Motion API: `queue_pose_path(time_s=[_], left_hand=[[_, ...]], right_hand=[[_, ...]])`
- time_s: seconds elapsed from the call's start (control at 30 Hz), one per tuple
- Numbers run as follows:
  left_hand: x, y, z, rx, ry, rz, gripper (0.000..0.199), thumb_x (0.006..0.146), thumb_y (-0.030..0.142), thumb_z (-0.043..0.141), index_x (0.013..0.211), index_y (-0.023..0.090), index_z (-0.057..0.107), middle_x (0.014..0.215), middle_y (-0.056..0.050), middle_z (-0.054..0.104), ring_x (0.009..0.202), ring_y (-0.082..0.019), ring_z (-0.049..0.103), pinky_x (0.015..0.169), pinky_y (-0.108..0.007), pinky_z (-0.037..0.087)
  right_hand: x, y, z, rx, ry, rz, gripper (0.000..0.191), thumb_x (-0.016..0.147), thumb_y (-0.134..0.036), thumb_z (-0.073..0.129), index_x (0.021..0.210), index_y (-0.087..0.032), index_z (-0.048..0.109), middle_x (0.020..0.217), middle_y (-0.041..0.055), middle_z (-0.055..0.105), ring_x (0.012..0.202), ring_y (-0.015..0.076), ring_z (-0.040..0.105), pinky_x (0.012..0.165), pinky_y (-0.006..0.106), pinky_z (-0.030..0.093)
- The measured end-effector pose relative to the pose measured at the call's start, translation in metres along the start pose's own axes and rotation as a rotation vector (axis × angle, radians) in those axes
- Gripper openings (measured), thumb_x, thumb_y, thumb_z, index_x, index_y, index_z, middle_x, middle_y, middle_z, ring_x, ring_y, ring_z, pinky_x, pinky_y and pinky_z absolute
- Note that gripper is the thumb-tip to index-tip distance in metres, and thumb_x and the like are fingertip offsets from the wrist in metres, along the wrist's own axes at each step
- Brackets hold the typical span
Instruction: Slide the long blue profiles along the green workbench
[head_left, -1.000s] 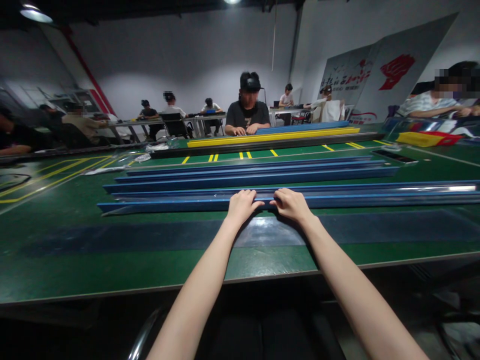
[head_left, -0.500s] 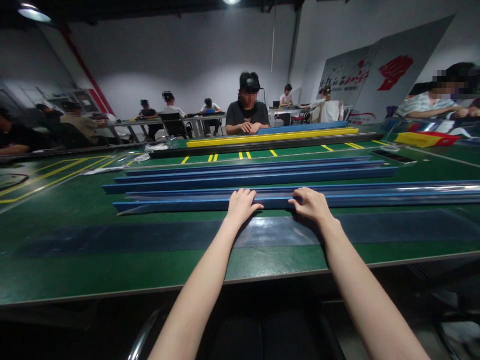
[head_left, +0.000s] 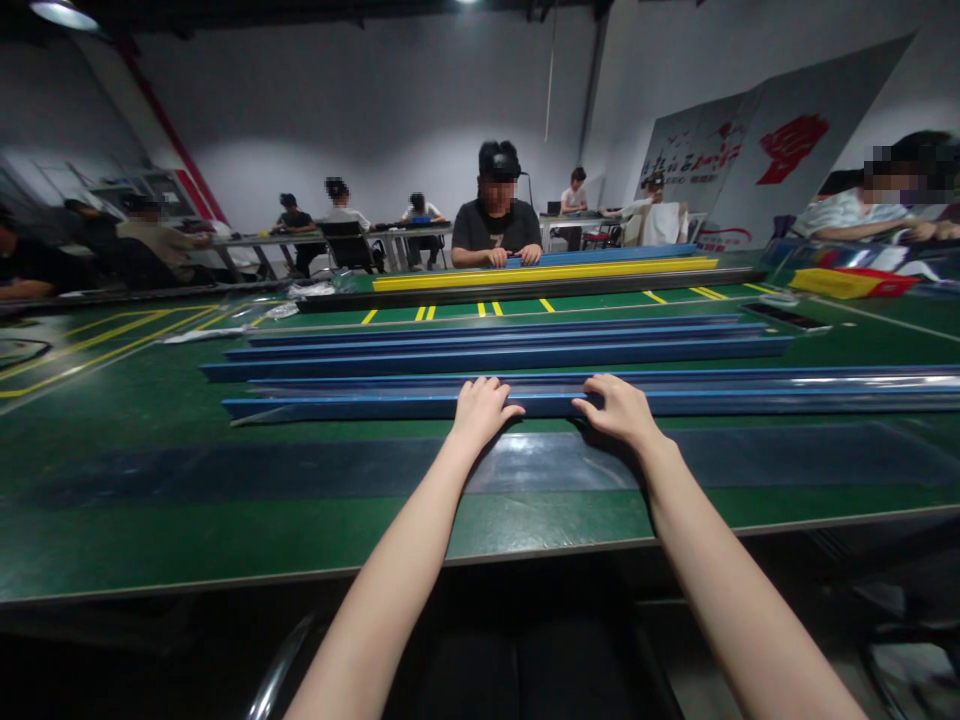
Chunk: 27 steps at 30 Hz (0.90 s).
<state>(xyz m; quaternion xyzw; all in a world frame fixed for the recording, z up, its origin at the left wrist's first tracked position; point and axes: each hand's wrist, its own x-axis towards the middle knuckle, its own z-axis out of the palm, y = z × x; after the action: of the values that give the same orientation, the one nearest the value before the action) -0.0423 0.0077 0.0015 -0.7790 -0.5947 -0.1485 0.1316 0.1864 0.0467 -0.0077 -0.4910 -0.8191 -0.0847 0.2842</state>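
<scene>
A long blue channel [head_left: 360, 406] runs left to right across the green table, with a clear strip lying partly inside it at the left. My left hand [head_left: 482, 408] grips its near wall near the middle, fingers over the top and thumb on the near side. To the right, my right hand [head_left: 616, 408] holds the same channel, fingers curled over the edge. Between the hands a short stretch of blue wall shows. Nearer to me, a wide transparent strip [head_left: 540, 462] lies flat on the table.
Beyond lie more blue channels [head_left: 525, 354], a yellow bar [head_left: 547, 274] and a black bar [head_left: 525, 292]. A phone [head_left: 787, 316] and a yellow and red tray [head_left: 847, 283] sit at the right. A person in black [head_left: 495, 225] sits opposite.
Both my hands keep their hold with hardly any movement. The view has shifted slightly. The person opposite has moved their hands apart on a blue piece.
</scene>
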Motion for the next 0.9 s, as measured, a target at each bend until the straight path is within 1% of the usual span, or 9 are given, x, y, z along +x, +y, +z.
queue_pose_path(time_s=[0.13, 0.27, 0.4, 0.53, 0.67, 0.9], left_hand=[[0.000, 0.000, 0.001, -0.012, 0.002, -0.004, 0.033, 0.081, 0.048, 0.052, 0.088, 0.018, 0.062, 0.097, -0.007, 0.062, 0.095, -0.021, 0.051, 0.076, -0.032, 0.034], [0.000, 0.000, 0.001, -0.018, -0.004, -0.004, 0.033, 0.081, 0.048, 0.051, 0.089, 0.018, 0.062, 0.098, -0.007, 0.062, 0.095, -0.021, 0.051, 0.077, -0.032, 0.034], [0.000, 0.000, 0.001, -0.036, -0.007, -0.007, 0.032, 0.081, 0.048, 0.052, 0.088, 0.018, 0.062, 0.097, -0.007, 0.062, 0.096, -0.022, 0.051, 0.077, -0.033, 0.034], [0.000, 0.000, 0.001, -0.038, -0.010, -0.008, 0.032, 0.081, 0.047, 0.052, 0.087, 0.018, 0.062, 0.096, -0.008, 0.062, 0.096, -0.022, 0.052, 0.078, -0.033, 0.034], [-0.001, 0.000, 0.002, -0.032, 0.002, -0.001, 0.032, 0.081, 0.047, 0.052, 0.087, 0.017, 0.062, 0.095, -0.007, 0.063, 0.094, -0.022, 0.053, 0.076, -0.033, 0.034], [0.000, 0.000, 0.002, -0.030, -0.011, -0.016, 0.033, 0.081, 0.049, 0.052, 0.086, 0.018, 0.062, 0.095, -0.007, 0.063, 0.093, -0.021, 0.054, 0.077, -0.032, 0.034]], right_hand=[[0.000, -0.004, 0.000, -0.049, 0.001, -0.036, 0.029, 0.079, -0.046, 0.048, 0.072, -0.020, 0.058, 0.080, 0.0049, 0.062, 0.079, 0.0177, 0.053, 0.063, 0.025, 0.034], [0.000, -0.007, -0.001, -0.098, -0.012, -0.064, 0.029, 0.081, -0.045, 0.045, 0.072, -0.020, 0.057, 0.079, 0.0052, 0.062, 0.079, 0.0175, 0.053, 0.063, 0.025, 0.033], [0.002, -0.012, 0.001, -0.090, -0.013, -0.093, 0.028, 0.081, -0.043, 0.045, 0.074, -0.019, 0.058, 0.081, 0.0061, 0.062, 0.080, 0.0180, 0.053, 0.063, 0.026, 0.034], [0.004, -0.020, 0.003, -0.082, -0.027, -0.138, 0.030, 0.081, -0.045, 0.045, 0.075, -0.019, 0.058, 0.081, 0.0063, 0.061, 0.081, 0.0181, 0.052, 0.064, 0.026, 0.034], [0.004, -0.022, 0.005, -0.090, -0.032, -0.137, 0.032, 0.083, -0.047, 0.044, 0.074, -0.019, 0.057, 0.079, 0.0057, 0.060, 0.078, 0.0176, 0.052, 0.062, 0.025, 0.033], [0.005, -0.021, 0.005, -0.099, -0.038, -0.103, 0.030, 0.083, -0.042, 0.044, 0.072, -0.019, 0.059, 0.077, 0.0053, 0.060, 0.075, 0.0167, 0.052, 0.059, 0.025, 0.030]])
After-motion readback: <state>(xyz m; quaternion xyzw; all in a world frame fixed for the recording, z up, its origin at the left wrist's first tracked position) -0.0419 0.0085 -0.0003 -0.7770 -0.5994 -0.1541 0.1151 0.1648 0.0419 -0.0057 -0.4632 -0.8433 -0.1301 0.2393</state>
